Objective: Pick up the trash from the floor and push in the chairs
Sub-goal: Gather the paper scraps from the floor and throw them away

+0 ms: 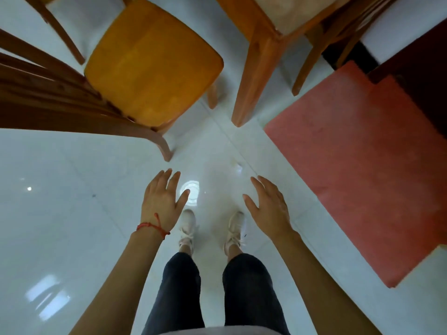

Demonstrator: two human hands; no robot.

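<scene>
I look straight down at a glossy white tiled floor. A wooden chair (152,71) with an orange-yellow seat stands ahead on the left, its dark slatted back toward the left edge. The table leg (251,76) and light tabletop corner are just right of it. My left hand (162,201), with a red string at the wrist, and my right hand (268,206) hover open, palms down, fingers spread, above the floor in front of my feet. A small pale scrap (238,166) lies on the tile ahead of my right hand; I cannot tell what it is.
A red mat (362,160) covers the floor on the right. Another wooden chair (338,32) stands at the top right beside dark furniture (418,76). A bright round lamp reflection (191,192) shines on the tile between my hands. My white shoes (210,228) stand below.
</scene>
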